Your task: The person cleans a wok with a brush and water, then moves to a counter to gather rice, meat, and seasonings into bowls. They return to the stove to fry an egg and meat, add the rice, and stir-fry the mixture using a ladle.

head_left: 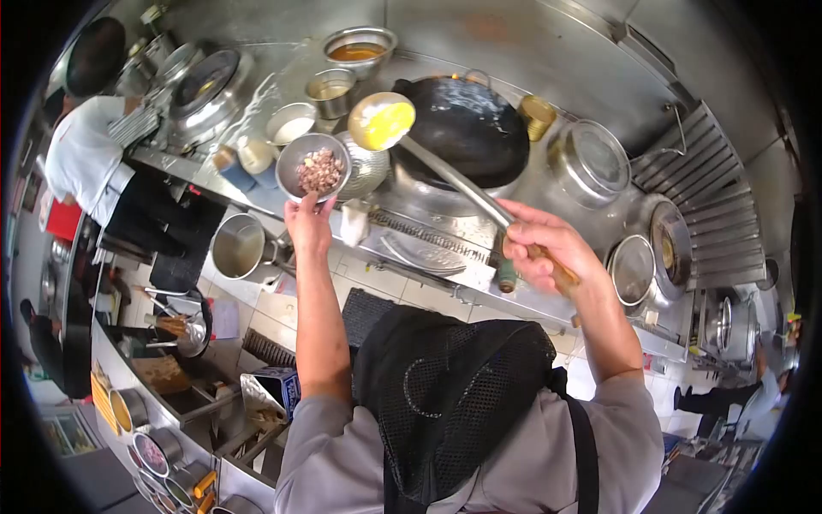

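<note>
My left hand [309, 221] grips the near rim of a metal bowl [289, 168] that holds small pinkish-brown chopped pieces [319, 170]. Fingers wrapped round the wooden handle, my right hand [548, 248] holds a long-handled ladle [454, 178]. Bright yellow stuff, perhaps beaten egg [387, 122], lies in the ladle's round head, just above and right of the bowl. Behind the ladle a large black wok [475, 141] sits on the stove, its surface dark and glossy. Part of a perforated metal strainer [368, 169] shows between bowl and wok.
A bowl of brown liquid [360, 34], a metal pot [332, 92] and a white-filled bowl [291, 123] stand behind my left hand. Lidded pots [591, 158] line the right side. A person in a white shirt [81, 150] stands at the left; another person [758, 403] is far right.
</note>
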Demonstrator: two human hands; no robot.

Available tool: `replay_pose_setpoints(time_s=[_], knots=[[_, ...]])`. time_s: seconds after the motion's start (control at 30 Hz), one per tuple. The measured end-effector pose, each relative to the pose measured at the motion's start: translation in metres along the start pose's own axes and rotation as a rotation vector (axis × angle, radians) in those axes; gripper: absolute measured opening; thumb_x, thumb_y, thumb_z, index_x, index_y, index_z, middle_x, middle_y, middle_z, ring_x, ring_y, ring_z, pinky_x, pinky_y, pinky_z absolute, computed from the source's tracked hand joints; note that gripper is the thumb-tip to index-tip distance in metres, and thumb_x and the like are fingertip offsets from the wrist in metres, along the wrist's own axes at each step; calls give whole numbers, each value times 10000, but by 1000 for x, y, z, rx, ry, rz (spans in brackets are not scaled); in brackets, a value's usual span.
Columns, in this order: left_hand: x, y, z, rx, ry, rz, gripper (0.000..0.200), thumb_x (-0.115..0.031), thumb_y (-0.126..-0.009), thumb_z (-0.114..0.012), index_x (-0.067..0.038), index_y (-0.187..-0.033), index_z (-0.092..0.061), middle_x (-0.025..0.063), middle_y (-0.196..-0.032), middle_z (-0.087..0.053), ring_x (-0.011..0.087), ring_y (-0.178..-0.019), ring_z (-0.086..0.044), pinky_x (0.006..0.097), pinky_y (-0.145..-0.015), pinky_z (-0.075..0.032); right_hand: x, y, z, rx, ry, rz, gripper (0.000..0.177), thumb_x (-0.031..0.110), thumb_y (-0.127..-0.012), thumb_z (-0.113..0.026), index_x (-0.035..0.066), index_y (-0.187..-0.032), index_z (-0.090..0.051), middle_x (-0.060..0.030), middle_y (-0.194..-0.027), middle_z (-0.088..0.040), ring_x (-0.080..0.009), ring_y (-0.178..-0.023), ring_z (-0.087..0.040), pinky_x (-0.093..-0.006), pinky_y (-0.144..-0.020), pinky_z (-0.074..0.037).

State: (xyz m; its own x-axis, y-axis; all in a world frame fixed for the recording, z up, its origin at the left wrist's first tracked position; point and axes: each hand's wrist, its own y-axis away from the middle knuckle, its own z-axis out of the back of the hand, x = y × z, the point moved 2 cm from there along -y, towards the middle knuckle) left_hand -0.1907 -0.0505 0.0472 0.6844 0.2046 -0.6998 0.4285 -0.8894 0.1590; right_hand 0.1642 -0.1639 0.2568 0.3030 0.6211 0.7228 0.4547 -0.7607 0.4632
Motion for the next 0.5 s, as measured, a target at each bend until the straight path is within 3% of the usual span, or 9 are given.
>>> replay_pose_setpoints(time_s=[0.03, 0.23, 0.3, 0.37, 0.43, 0.5], knots=[[14, 2, -19, 58, 10, 29, 221, 42, -856, -602, -19, -999, -446, 131, -1038, -577, 257, -945, -609, 433, -820, -581, 6, -4, 19, -13, -7, 1, 674, 31, -914, -540, 54, -1510, -226, -75, -733, -533, -86, -421, -428, -240, -316, -339], [73, 1, -89, 151, -52, 114, 210, 26, -884, -568, -12, -1070, -479, 136, -1098, -585, 249, -959, -620, 436, -823, -589, 6, -73, 143, -196, 107, 67, 635, 56, -901, -580, 58, -1477, -313, -32, -676, -513, -97, -432, -451, -256, -344, -369], [84, -6, -98, 129, -140, 129, 209, 7, -898, -556, -14, -1096, -492, 136, -1123, -592, 258, -973, -625, 448, -840, -585, -6, -84, 169, -311, 372, 97, 629, 77, -901, -588, 80, -1477, -334, -4, -645, -487, -94, -456, -470, -250, -358, -380], [90, -17, -106, 142, -173, 119, 194, 0, -902, -553, -14, -1086, -492, 132, -1106, -599, 254, -969, -633, 442, -823, -595, -14, -81, 192, -314, 488, 114, 617, 106, -900, -589, 81, -1471, -357, -48, -661, -543, -123, -485, -514, -298, -416, -426], [95, -30, -115, 148, -253, 123, 162, 13, -888, -559, -22, -1006, -454, 126, -1033, -592, 239, -936, -639, 407, -736, -620, -18, -70, 206, -552, 1070, 175, 591, 128, -900, -586, 69, -1454, -387, -123, -712, -608, -160, -526, -572, -348, -522, -475], [101, -45, -122, 148, -303, 83, 129, 3, -878, -576, -27, -948, -472, 104, -980, -586, 211, -886, -632, 387, -696, -630, -38, -62, 244, -585, 1446, 394, 590, 140, -899, -580, 78, -1455, -390, -159, -743, -616, -180, -555, -600, -366, -618, -494]])
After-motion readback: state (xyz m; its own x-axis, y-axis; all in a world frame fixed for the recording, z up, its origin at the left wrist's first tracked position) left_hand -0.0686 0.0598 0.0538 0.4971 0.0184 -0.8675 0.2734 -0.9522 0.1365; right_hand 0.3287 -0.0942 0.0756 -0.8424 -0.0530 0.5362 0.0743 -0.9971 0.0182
